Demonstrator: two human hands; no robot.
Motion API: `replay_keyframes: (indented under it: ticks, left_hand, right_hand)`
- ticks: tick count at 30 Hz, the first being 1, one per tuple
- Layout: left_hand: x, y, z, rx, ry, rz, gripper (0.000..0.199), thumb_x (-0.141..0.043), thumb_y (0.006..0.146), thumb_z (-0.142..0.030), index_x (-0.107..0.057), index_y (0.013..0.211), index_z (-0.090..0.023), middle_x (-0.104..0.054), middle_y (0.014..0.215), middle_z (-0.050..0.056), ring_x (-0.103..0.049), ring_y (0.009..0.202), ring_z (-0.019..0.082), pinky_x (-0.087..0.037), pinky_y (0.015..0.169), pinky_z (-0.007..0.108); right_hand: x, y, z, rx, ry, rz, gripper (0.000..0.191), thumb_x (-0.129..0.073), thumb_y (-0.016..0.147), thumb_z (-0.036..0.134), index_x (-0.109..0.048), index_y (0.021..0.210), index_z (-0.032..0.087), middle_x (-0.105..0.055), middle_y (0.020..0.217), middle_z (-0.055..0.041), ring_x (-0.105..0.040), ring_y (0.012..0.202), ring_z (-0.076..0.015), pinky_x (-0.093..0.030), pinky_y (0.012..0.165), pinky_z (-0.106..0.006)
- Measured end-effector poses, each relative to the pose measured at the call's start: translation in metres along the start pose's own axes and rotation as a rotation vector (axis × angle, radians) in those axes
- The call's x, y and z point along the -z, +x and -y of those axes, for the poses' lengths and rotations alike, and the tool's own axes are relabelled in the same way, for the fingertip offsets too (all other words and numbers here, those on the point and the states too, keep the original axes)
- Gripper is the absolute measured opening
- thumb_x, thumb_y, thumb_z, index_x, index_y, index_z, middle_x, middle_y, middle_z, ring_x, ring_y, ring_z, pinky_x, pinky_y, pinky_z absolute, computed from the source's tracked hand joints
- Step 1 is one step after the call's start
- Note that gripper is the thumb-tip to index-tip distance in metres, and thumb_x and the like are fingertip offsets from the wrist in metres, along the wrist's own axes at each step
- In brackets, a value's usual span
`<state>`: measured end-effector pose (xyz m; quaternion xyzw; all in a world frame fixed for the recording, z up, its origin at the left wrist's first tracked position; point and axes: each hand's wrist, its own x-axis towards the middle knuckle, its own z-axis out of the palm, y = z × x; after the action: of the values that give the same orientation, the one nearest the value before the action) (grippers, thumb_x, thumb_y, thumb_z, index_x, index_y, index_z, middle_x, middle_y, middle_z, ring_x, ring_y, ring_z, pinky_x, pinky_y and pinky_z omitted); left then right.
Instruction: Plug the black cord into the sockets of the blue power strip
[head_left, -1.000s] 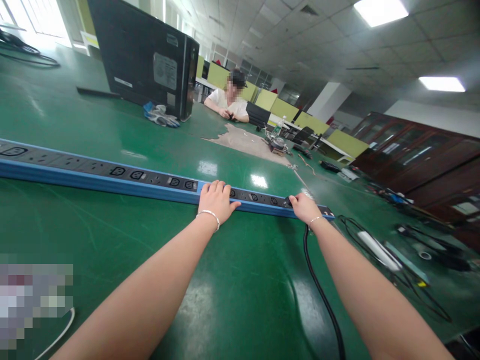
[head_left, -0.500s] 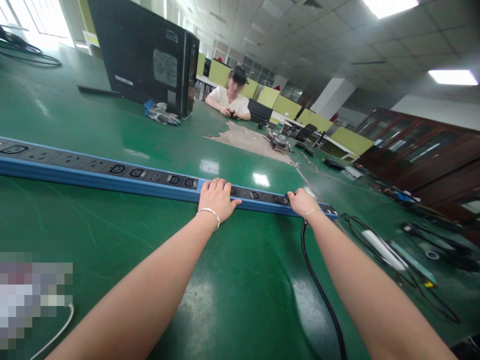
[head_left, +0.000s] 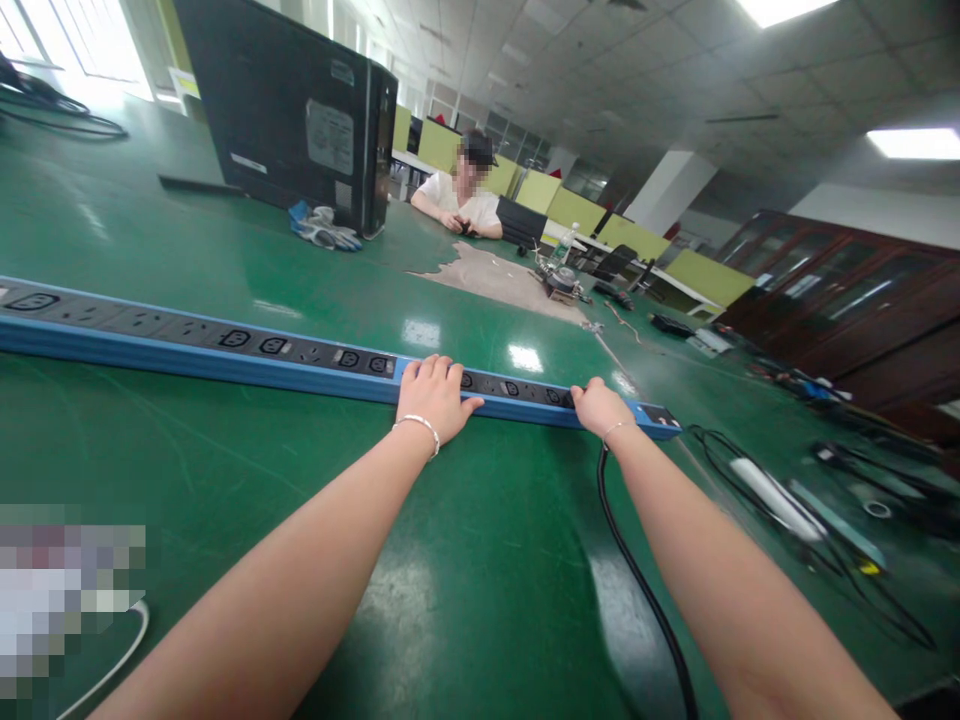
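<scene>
A long blue power strip [head_left: 322, 382] with black sockets runs across the table from the left edge to right of centre. My left hand [head_left: 433, 398] lies over its middle, fingers across the top and thumb out along the near side, gripping it. Near the strip's right end, my right hand [head_left: 602, 408] is closed around the plug of a black power cord [head_left: 637, 565]. The plug is mostly hidden by the fingers, at the sockets; how deep it sits I cannot tell. From beneath the wrist, the cord hangs toward the near edge.
A black computer tower [head_left: 292, 110] stands at the back left, with work gloves [head_left: 324, 226] beside it. Across the table sits a person [head_left: 469, 195]. Coiled cables and a white bar-shaped object [head_left: 776, 498] lie on the right. A blurred patch [head_left: 60, 600] covers the lower left.
My right hand has shifted slightly left and now covers more of the plug. The upper part of the cord has moved a little left with it. My left hand stays in place.
</scene>
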<state>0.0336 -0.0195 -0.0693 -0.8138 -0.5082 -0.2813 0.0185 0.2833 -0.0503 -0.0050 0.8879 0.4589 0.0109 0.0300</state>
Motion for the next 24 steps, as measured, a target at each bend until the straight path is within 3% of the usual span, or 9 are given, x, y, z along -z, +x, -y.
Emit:
replay_keyframes:
  ticks: [8, 18, 24]
  left_hand:
    - [0.0000, 0.0001, -0.0004, 0.006, -0.003, 0.002, 0.053, -0.041, 0.082, -0.058, -0.053, 0.117, -0.020, -0.055, 0.124, 0.011, -0.041, 0.121, 0.027, -0.025, 0.100, 0.041]
    - [-0.0001, -0.0002, 0.0003, -0.008, -0.005, -0.006, 0.052, -0.046, 0.080, -0.057, -0.053, 0.115, -0.020, -0.055, 0.123, 0.011, -0.041, 0.121, 0.028, -0.025, 0.100, 0.040]
    - [0.0022, -0.0001, -0.0008, -0.001, 0.003, 0.008, 0.051, -0.046, 0.081, -0.057, -0.053, 0.115, -0.020, -0.055, 0.123, 0.010, -0.041, 0.121, 0.027, -0.026, 0.100, 0.039]
  right_hand:
    - [-0.0060, 0.0007, -0.0034, 0.019, 0.000, 0.013, 0.041, -0.025, 0.091, 0.039, -0.043, 0.112, 0.009, -0.062, 0.104, -0.0222, -0.061, 0.098, -0.0276, -0.042, 0.083, -0.037]
    - [-0.0035, -0.0046, 0.0004, 0.018, 0.018, 0.035, 0.040, -0.024, 0.092, 0.037, -0.041, 0.113, 0.007, -0.061, 0.106, -0.0243, -0.060, 0.100, -0.0280, -0.042, 0.083, -0.038]
    - [-0.0060, -0.0077, 0.0015, -0.023, 0.050, -0.012, 0.041, -0.024, 0.092, 0.038, -0.042, 0.113, 0.008, -0.060, 0.106, -0.0242, -0.060, 0.099, -0.0299, -0.043, 0.083, -0.039]
